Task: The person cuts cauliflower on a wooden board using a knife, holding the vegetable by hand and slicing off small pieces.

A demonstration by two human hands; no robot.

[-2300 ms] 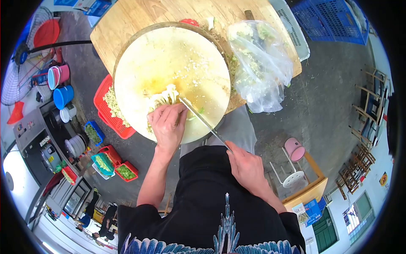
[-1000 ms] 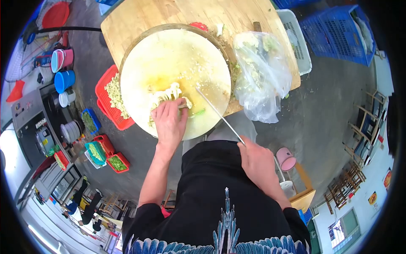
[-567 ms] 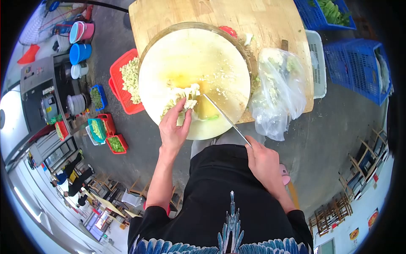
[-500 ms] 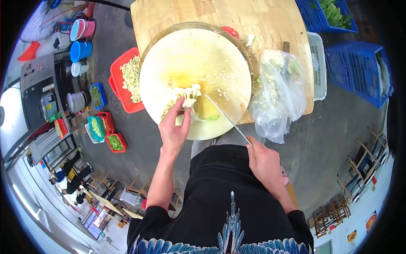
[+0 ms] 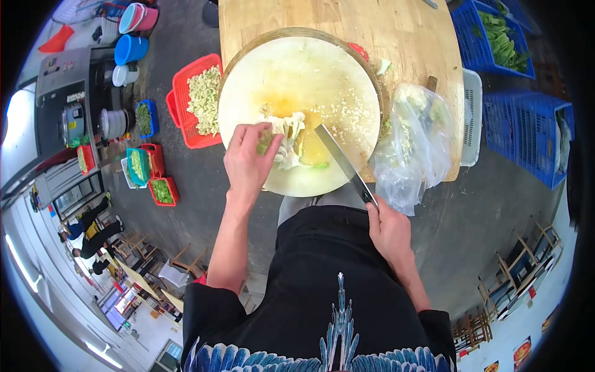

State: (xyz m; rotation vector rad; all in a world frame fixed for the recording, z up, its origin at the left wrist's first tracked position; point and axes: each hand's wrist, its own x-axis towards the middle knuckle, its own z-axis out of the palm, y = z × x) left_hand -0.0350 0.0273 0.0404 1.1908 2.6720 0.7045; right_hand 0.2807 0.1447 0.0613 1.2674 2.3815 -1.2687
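Note:
A round chopping block (image 5: 291, 68) carries a white piece of cauliflower (image 5: 289, 139) with its stalks showing, and small crumbs are scattered to its right. My left hand (image 5: 246, 162) is closed, thumb and fingers curled round a cauliflower floret (image 5: 265, 140) at the left side of that piece. The floret is partly hidden by the fingers. My right hand (image 5: 390, 230) grips the dark handle of a kitchen knife (image 5: 339, 156). Its blade slants up and left over the block, the tip apart from the cauliflower, with the flat side visible.
The block rests on a wooden table (image 5: 347, 15). A clear plastic bag (image 5: 414, 149) of cauliflower lies to the right, and a red basket (image 5: 180, 93) of cut florets stands left. Blue crates (image 5: 520, 133) are at far right. People (image 5: 93, 239) stand in the background, lower left.
My left hand has shifted left with the floret. The knife has rolled so more of its blade face shows, and my right hand sits slightly lower and further right. The whole view has shifted.

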